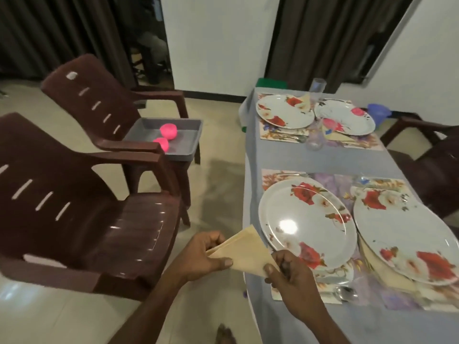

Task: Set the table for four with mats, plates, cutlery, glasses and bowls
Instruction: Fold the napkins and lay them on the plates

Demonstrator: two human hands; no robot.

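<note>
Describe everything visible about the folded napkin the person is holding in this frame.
The napkin is a pale yellow-beige piece, seemingly cloth or thick paper, folded flat into a triangle with layered edges showing. It is held in the air by the table's near left corner, one tip pointing up. The left hand pinches its left corner; the right hand pinches its lower right edge. Its right side overlaps the rim of the near-left plate in view; contact is unclear.

hands [250, 266] pinch folded napkin [244, 252] | beside near-left plate [306, 223]
</note>
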